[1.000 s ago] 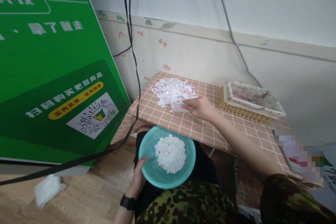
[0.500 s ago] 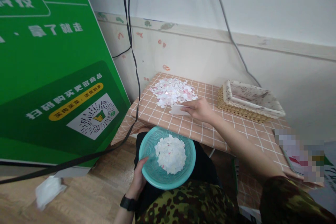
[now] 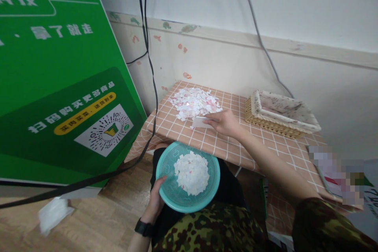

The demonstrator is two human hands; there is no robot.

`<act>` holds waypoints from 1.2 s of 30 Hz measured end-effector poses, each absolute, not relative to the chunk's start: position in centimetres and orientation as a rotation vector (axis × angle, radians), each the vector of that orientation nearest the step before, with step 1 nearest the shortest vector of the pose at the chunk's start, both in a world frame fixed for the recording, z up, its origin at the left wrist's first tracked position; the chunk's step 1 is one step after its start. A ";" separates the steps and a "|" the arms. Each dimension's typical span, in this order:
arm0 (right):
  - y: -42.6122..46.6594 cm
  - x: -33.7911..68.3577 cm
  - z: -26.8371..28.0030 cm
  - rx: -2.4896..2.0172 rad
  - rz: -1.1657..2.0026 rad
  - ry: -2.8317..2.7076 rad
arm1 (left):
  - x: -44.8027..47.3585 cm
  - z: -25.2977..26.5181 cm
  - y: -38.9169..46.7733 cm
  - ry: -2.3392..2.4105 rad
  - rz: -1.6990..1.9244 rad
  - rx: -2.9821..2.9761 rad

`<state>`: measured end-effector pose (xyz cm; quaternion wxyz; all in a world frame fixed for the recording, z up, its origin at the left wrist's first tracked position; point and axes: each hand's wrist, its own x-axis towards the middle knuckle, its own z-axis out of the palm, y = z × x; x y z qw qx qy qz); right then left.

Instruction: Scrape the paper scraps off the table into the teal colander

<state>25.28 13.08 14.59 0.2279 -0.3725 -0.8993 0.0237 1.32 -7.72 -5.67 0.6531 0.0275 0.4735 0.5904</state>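
My left hand point(image 3: 158, 196) grips the left rim of a round turquoise plastic basket point(image 3: 214, 187), which rests on my lap below the table edge. Inside the basket lies a mound of small white paper scraps point(image 3: 191, 173). Over the table, my right hand point(image 3: 223, 122) is closed on a flat white card point(image 3: 201, 122), held with its face tilted towards me. Just beyond the card spreads a pile of white and pinkish paper scraps point(image 3: 193, 102) on the checked tablecloth point(image 3: 230, 149). A few scraps sit right by the card's left end.
A wicker basket with a cloth lining point(image 3: 280, 114) stands on the table by the wall. Black cables point(image 3: 152, 71) hang at the left, in front of a large green panel point(image 3: 59, 86). A white plastic bag point(image 3: 54, 214) lies on the wooden floor.
The card in my right hand has tilted slightly and shifted a little; the hand stays almost in place. My left hand and the turquoise basket look unmoved.
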 end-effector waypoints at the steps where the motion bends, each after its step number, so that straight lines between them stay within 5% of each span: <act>1: 13.0 25.3 14.6 -1.017 0.081 -2.487 | 1.3 -5.7 -7.7 1.076 1.344 0.063; 36: 16.3 24.4 15.0 -1.140 -0.128 -2.540 | 1.1 -6.5 -7.7 1.029 1.325 0.032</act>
